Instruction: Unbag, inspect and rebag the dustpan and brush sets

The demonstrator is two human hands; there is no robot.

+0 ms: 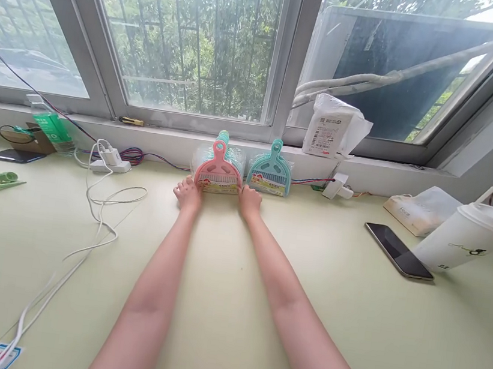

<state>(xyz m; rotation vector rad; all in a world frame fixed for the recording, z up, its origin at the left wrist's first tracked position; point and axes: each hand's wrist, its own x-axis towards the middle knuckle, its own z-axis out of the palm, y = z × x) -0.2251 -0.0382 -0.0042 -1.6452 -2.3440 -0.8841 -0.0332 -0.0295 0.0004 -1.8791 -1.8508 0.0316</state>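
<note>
left hand [188, 194] and right hand [251, 202] clasp pink-fronted dustpan stack [218, 170]; one each side

At the right, a tissue pack [399, 215] is showing "Face"; a white cup [452, 242] beside it is bearing dark script too small to read. At the upper right, a wrapped package [327, 133] is displaying a barcode and illegible print. At the centre, pink [218, 161] and mint dustpan sets [272, 162] are carrying blurred characters. At the left, a bottle's green label [52, 127] is bearing unreadable white lettering.
</note>
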